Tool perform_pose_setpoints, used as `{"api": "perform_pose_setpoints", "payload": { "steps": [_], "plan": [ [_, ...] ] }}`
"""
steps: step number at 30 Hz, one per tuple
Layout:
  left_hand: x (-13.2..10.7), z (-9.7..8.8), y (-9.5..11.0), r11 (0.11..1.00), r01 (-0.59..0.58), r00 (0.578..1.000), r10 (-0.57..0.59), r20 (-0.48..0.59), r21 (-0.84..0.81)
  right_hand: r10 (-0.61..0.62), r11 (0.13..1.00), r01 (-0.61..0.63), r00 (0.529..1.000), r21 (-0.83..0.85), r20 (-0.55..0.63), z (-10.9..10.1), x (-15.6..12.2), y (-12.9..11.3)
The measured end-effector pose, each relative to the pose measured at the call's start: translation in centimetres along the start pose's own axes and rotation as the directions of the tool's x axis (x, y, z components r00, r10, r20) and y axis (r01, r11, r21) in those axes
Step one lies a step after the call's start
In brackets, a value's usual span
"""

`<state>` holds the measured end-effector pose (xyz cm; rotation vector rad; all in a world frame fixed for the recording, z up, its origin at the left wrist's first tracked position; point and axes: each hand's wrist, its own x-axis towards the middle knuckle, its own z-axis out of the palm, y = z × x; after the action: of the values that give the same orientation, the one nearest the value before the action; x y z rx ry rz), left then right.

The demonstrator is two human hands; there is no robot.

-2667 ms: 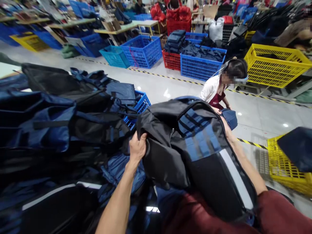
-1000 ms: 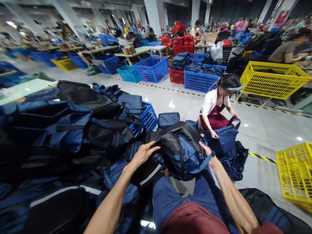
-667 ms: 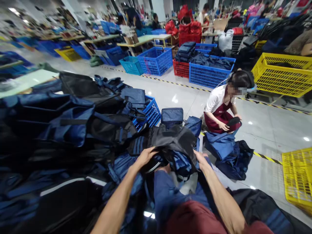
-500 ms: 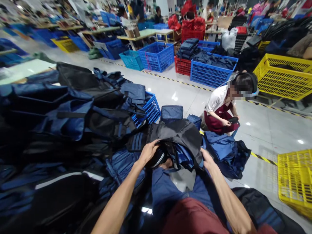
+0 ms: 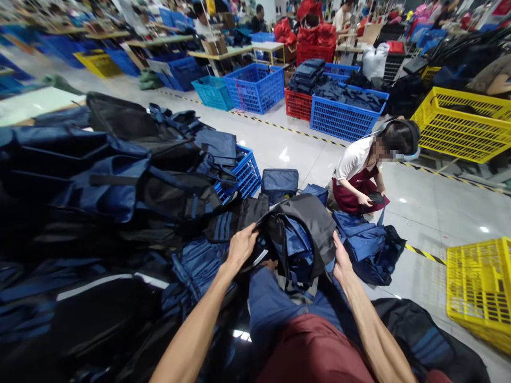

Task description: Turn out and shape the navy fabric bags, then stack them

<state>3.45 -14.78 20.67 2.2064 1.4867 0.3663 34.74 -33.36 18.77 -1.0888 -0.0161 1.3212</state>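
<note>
Between my knees, a black and navy backpack [image 5: 319, 221] is held up with its dark blue inside facing me. My left hand [image 5: 241, 246] grips the black fabric at its left edge, fingers closed. At the opposite side my right hand [image 5: 341, 258] pinches the bag's right edge, its thumb on the near face and the fingers mostly hidden behind. A black strap and loose blue webbing hang below the opening. Right beside my left forearm lies a folded blue bag piece [image 5: 199, 271].
Heaped bags [image 5: 96, 186] fill the left side. A blue crate [image 5: 248, 173] stands behind them. Ahead to the right a co-worker [image 5: 361, 170] crouches holding a small black piece, beside a blue fabric pile [image 5: 369, 242]. A yellow crate [image 5: 479, 282] is at far right.
The backpack has been opened out, its black panel curving upward and showing more of the blue inside. Both hands keep their hold; the right hand sits slightly higher.
</note>
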Motion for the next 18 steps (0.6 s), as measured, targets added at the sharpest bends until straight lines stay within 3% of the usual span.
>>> {"api": "perform_pose_setpoints", "payload": {
  "steps": [2, 4, 5, 8, 10, 12, 15, 18],
  "plan": [
    [-1.4, -0.6, -1.6, 0.998, -0.046, 0.993, 0.041, -0.109, -0.047, -0.046, 0.998, 0.046, 0.999, -0.033, 0.004, 0.4, -1.2, 0.2],
    [-4.0, -0.2, -4.2, 0.995, -0.049, 0.987, 0.035, -0.154, -0.089, -0.118, 0.977, 0.126, 0.992, -0.174, 0.053, 0.5, -2.5, 2.2],
    [-5.5, 0.5, -5.6, 0.995, -0.012, 0.992, 0.000, -0.127, -0.096, -0.118, 0.952, 0.137, 0.989, -0.272, 0.086, 0.3, -3.0, 3.6],
    [-9.3, 3.2, -9.2, 0.986, 0.162, 0.985, -0.159, 0.067, -0.046, 0.035, 0.866, 0.035, 0.991, -0.499, 0.130, -1.4, -3.7, 7.1],
    [-10.1, 4.6, -10.0, 0.985, 0.167, 0.983, -0.162, 0.088, -0.048, 0.110, 0.855, -0.016, 0.982, -0.519, 0.151, -2.8, -3.2, 7.4],
    [-9.5, 4.8, -9.1, 0.991, 0.093, 0.995, -0.089, 0.045, -0.101, 0.131, 0.857, 0.001, 0.967, -0.515, 0.219, -3.9, -2.0, 5.8],
    [-7.4, 3.1, -5.6, 0.975, 0.002, 1.000, -0.007, -0.020, -0.222, 0.072, 0.879, 0.064, 0.962, -0.472, 0.265, -3.6, 0.4, 2.0],
    [-6.5, 1.3, -0.6, 0.931, 0.055, 0.990, -0.097, -0.100, -0.361, -0.081, 0.901, 0.131, 0.987, -0.413, 0.136, -1.3, 2.4, -0.2]
  ]
}}
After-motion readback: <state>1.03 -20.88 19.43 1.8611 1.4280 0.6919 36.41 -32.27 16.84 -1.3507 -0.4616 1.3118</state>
